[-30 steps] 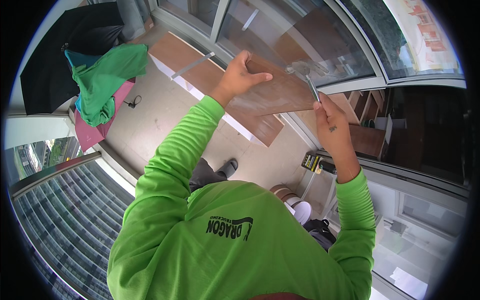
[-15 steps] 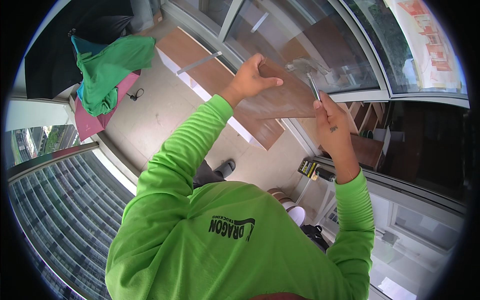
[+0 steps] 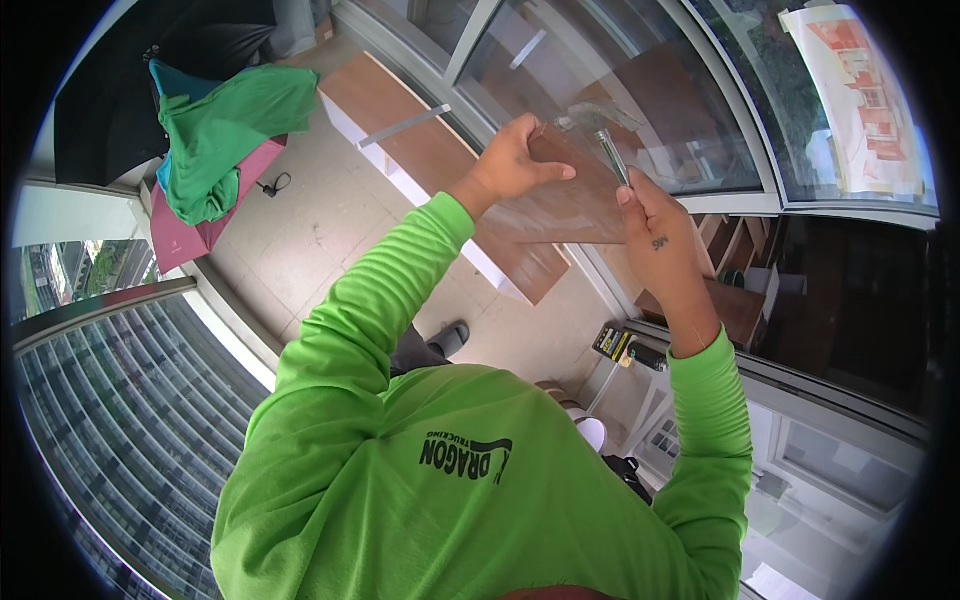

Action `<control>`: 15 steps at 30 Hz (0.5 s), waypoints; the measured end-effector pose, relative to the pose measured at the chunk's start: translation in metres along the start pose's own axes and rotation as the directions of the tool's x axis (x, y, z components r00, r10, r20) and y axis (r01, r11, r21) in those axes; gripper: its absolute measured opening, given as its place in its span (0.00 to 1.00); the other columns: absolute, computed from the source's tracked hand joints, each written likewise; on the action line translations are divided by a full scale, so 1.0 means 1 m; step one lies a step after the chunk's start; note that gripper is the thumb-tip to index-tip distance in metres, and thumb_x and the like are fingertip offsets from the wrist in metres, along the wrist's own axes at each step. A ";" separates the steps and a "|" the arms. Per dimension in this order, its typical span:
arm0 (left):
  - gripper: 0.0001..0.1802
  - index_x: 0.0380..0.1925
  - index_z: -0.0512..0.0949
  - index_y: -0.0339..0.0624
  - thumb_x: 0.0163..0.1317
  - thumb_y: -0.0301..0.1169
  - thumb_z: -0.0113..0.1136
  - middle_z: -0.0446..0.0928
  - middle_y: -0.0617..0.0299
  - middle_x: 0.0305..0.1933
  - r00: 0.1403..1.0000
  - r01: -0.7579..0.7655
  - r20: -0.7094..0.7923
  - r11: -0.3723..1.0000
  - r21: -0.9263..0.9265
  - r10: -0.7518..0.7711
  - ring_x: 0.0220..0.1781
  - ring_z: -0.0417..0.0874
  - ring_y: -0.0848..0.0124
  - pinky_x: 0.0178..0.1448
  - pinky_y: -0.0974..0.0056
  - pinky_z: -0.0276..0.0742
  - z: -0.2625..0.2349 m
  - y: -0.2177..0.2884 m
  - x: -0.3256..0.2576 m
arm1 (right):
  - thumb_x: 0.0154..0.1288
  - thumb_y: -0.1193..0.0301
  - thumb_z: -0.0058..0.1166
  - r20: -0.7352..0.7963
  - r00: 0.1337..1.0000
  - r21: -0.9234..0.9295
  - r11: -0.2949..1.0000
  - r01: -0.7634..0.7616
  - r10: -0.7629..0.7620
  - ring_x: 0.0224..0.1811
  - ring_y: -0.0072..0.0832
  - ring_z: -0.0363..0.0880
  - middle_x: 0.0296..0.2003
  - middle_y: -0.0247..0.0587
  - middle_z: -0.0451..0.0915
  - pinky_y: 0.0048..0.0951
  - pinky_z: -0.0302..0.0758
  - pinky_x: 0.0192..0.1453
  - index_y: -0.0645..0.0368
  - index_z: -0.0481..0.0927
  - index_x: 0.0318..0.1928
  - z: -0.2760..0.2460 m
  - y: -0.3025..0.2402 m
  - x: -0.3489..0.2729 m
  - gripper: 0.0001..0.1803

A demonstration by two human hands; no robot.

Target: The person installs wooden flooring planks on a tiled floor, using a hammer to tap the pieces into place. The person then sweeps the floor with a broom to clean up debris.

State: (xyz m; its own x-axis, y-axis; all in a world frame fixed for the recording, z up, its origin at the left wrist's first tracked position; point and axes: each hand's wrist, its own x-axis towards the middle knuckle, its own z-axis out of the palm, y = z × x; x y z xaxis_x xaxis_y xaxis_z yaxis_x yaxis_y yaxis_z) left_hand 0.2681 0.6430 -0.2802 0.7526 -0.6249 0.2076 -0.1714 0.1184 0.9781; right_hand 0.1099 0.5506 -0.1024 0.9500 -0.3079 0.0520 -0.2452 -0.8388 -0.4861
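Observation:
A claw hammer (image 3: 612,155) with a shiny shaft is gripped in my right hand (image 3: 662,235). Its head, slightly blurred, is up over the far part of a brown wooden board (image 3: 575,212). To the left of the hammer, my left hand (image 3: 515,165) is closed at the board's upper left edge, its thumb sticking out over the brown face. The tips of the other left fingers are hard to make out. Behind and below lies a long brown panel (image 3: 405,120) with white sides, and a light metal strip (image 3: 402,127) rests across it.
Sliding glass doors (image 3: 600,60) rise beyond the boards. A green cloth (image 3: 225,130) lies over open umbrellas (image 3: 115,90) at far left. A small black and yellow package (image 3: 612,342) sits by the door track. Wooden shelving (image 3: 735,265) stands inside the dark doorway.
The hammer head has shifted slightly left and up with my right hand. My left hand keeps its place at the board while the whole view has moved a little.

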 end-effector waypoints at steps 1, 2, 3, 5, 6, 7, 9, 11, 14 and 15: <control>0.33 0.34 0.73 0.36 0.38 0.44 0.84 0.76 0.53 0.36 1.000 0.002 0.006 1.000 0.016 -0.002 0.40 0.77 0.61 0.48 0.60 0.73 0.001 0.000 0.001 | 0.73 0.71 0.50 -0.025 0.999 -0.017 0.999 0.036 -0.036 0.34 0.55 0.76 0.33 0.59 0.76 0.40 0.73 0.39 0.65 0.74 0.51 0.002 0.001 -0.001 0.12; 0.33 0.35 0.73 0.35 0.38 0.44 0.84 0.76 0.52 0.36 1.000 0.004 0.012 0.999 0.033 -0.004 0.40 0.77 0.61 0.47 0.60 0.73 0.002 0.001 0.001 | 0.73 0.71 0.49 -0.050 0.996 -0.035 0.997 0.071 -0.073 0.34 0.55 0.75 0.33 0.59 0.76 0.41 0.73 0.39 0.65 0.74 0.50 0.005 0.004 -0.001 0.12; 0.33 0.34 0.73 0.35 0.38 0.44 0.83 0.75 0.53 0.35 1.000 0.012 0.020 0.999 0.048 -0.013 0.40 0.77 0.61 0.47 0.59 0.73 0.003 0.001 0.001 | 0.73 0.71 0.49 -0.073 0.991 -0.054 0.993 0.106 -0.110 0.33 0.55 0.75 0.32 0.59 0.76 0.41 0.73 0.39 0.65 0.74 0.50 0.007 0.005 -0.002 0.11; 0.34 0.34 0.72 0.36 0.38 0.45 0.83 0.74 0.53 0.35 0.999 0.028 0.026 0.996 0.086 -0.031 0.39 0.76 0.60 0.45 0.58 0.72 -0.001 0.009 0.001 | 0.73 0.71 0.49 0.019 1.000 -0.068 0.997 0.023 -0.021 0.33 0.55 0.75 0.32 0.59 0.76 0.41 0.73 0.39 0.65 0.74 0.50 0.003 0.006 0.001 0.11; 0.34 0.34 0.72 0.36 0.38 0.45 0.83 0.74 0.53 0.35 1.000 0.018 0.024 0.999 0.041 -0.019 0.39 0.76 0.60 0.45 0.58 0.72 0.000 0.006 0.002 | 0.73 0.71 0.48 0.065 0.998 -0.078 0.997 -0.019 0.024 0.33 0.55 0.75 0.32 0.59 0.75 0.41 0.73 0.38 0.66 0.74 0.49 0.001 0.005 0.003 0.11; 0.34 0.33 0.72 0.36 0.38 0.45 0.83 0.73 0.52 0.35 1.000 0.009 0.017 1.000 0.000 -0.009 0.38 0.75 0.60 0.45 0.58 0.72 0.000 0.003 0.001 | 0.73 0.71 0.48 0.055 0.998 -0.053 0.998 -0.034 0.037 0.33 0.55 0.75 0.32 0.59 0.75 0.41 0.73 0.38 0.65 0.74 0.49 0.000 -0.001 0.005 0.11; 0.34 0.33 0.72 0.35 0.38 0.45 0.83 0.73 0.52 0.35 1.000 -0.002 0.003 1.000 -0.021 0.002 0.39 0.75 0.59 0.46 0.58 0.72 -0.002 -0.004 0.001 | 0.73 0.71 0.48 0.038 0.997 -0.001 0.998 -0.062 0.062 0.33 0.55 0.76 0.32 0.60 0.75 0.41 0.73 0.38 0.65 0.74 0.49 -0.002 -0.015 0.009 0.11; 0.34 0.34 0.72 0.35 0.39 0.46 0.83 0.74 0.51 0.36 1.000 -0.014 0.019 1.000 -0.006 0.014 0.40 0.76 0.58 0.47 0.58 0.72 0.004 -0.001 0.001 | 0.73 0.71 0.49 -0.017 0.997 -0.054 0.996 0.068 -0.069 0.34 0.55 0.76 0.32 0.59 0.75 0.41 0.73 0.38 0.65 0.74 0.49 0.013 0.010 0.002 0.11; 0.34 0.36 0.73 0.34 0.39 0.46 0.82 0.75 0.49 0.38 0.999 -0.025 0.026 0.999 0.043 0.024 0.42 0.77 0.56 0.49 0.58 0.73 0.003 -0.004 0.001 | 0.73 0.71 0.49 0.016 0.999 -0.034 0.999 0.041 -0.040 0.34 0.56 0.75 0.32 0.59 0.75 0.41 0.72 0.38 0.65 0.74 0.48 0.005 -0.001 0.006 0.10; 0.34 0.36 0.73 0.34 0.39 0.46 0.82 0.75 0.49 0.38 0.999 -0.032 0.010 0.999 0.026 0.031 0.42 0.78 0.56 0.49 0.58 0.73 0.000 -0.006 0.001 | 0.73 0.71 0.49 0.048 0.999 -0.009 1.000 -0.003 0.004 0.34 0.56 0.75 0.32 0.59 0.75 0.41 0.72 0.38 0.64 0.74 0.48 0.001 -0.009 0.009 0.10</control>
State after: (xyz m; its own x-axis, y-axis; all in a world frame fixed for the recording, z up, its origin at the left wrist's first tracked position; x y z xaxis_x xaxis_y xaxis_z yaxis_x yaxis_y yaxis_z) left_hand 0.2695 0.6415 -0.2858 0.7402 -0.6289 0.2380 -0.2118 0.1179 0.9702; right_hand 0.1213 0.5559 -0.0980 0.9572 -0.2893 0.0084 -0.2502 -0.8419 -0.4781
